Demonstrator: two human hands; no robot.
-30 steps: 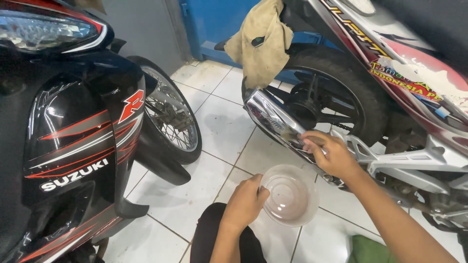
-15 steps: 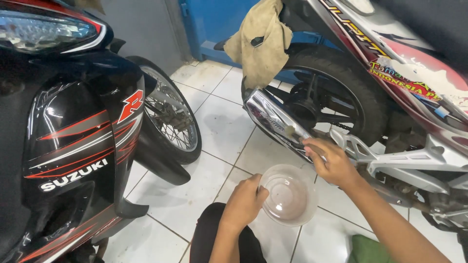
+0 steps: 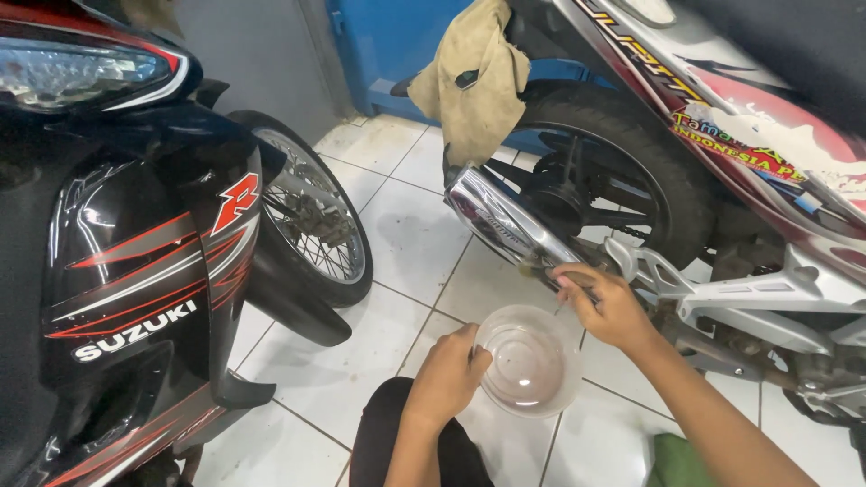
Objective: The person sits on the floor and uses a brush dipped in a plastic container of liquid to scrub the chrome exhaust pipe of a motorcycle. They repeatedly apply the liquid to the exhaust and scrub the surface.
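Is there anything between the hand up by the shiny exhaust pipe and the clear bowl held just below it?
Nothing visible. The right hand, at the exhaust pipe, sits right above the bowl, which the left hand holds by its rim. Only open air and the floor tiles show between them.

A white lettered badge point(image 3: 133, 331) sat low on the black scooter's side panel point(image 3: 117, 298), below red and silver stripes, with a red letter emblem point(image 3: 236, 201) higher up. On the other motorcycle's fairing point(image 3: 722, 99) ran a worn, multicoloured decal point(image 3: 735, 144), partly peeled. No packages, signs or screens showed.
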